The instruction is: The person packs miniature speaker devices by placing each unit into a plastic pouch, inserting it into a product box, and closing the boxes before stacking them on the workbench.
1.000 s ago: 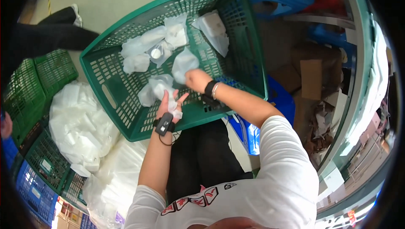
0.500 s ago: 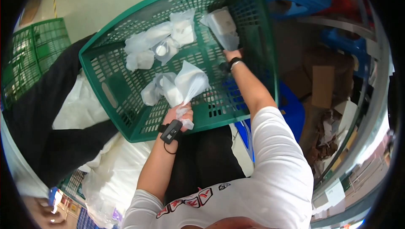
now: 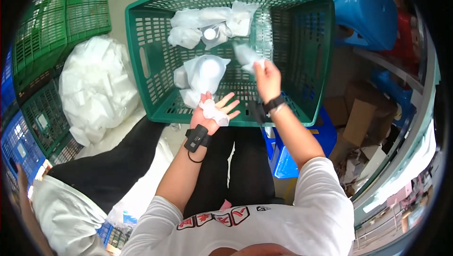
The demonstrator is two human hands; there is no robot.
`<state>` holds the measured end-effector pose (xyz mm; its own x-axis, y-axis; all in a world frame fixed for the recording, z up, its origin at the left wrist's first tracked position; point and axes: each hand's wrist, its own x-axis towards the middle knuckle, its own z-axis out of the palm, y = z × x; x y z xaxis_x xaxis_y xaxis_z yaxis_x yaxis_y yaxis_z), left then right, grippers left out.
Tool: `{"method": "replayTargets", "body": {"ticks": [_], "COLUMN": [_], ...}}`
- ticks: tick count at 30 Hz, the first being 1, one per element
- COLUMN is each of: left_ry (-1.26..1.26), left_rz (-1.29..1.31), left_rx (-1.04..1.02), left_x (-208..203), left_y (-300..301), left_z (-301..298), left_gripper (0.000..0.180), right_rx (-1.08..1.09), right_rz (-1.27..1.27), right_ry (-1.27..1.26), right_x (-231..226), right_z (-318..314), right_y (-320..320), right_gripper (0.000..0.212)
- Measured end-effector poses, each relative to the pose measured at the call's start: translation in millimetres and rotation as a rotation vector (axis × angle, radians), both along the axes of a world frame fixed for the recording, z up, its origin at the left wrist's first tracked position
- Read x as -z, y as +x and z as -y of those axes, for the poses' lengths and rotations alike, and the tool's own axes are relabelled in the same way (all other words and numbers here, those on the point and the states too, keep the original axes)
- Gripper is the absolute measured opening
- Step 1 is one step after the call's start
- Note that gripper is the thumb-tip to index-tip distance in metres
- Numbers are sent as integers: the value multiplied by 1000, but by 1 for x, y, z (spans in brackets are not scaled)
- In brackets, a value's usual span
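My left hand [image 3: 216, 109] is palm up with its fingers spread, over the near rim of a green plastic basket [image 3: 141, 8]. Crumpled white plastic film [image 3: 213, 111] lies across its palm. Just beyond its fingertips is a translucent bag [image 3: 206, 73] with a white item inside, among other bagged items. My right hand [image 3: 268, 80], over the middle of the basket, has its fingers closed on a small translucent plastic bag [image 3: 246, 57]; the bag is smeared by motion, its contents unclear. Several white bagged items [image 3: 238, 22] lie along the basket's far side.
A big white plastic sack [image 3: 96, 84] stands left of the basket, beside stacked green crates [image 3: 63, 18]. Another person's dark-clad leg [image 3: 122, 161] reaches in from the left. Blue stools [image 3: 365, 13] stand at far right, cardboard [image 3: 358, 121] below them.
My right hand has moved left and nearer with a bag. My left hand has let go of a bag and spread its fingers. The other person's leg has moved back from the basket.
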<state>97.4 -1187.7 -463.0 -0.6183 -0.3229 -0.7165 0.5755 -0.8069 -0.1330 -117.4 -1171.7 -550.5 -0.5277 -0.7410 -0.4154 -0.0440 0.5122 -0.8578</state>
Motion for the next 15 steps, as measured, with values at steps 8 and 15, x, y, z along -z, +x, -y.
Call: {"method": "replayTargets", "body": {"ticks": [8, 15], "left_ry": [314, 202], "left_rz": [130, 374], "left_rx": [-232, -22], "left_x": [8, -65], "left_y": [76, 45], "left_z": [-32, 8], "left_gripper": [36, 32], "right_rx": [-665, -80], "right_rz": [-67, 71], "right_ry": [-250, -292], "right_x": [-127, 16], "right_z": [-38, 18], "right_y": [96, 20], "right_gripper": [15, 18]}}
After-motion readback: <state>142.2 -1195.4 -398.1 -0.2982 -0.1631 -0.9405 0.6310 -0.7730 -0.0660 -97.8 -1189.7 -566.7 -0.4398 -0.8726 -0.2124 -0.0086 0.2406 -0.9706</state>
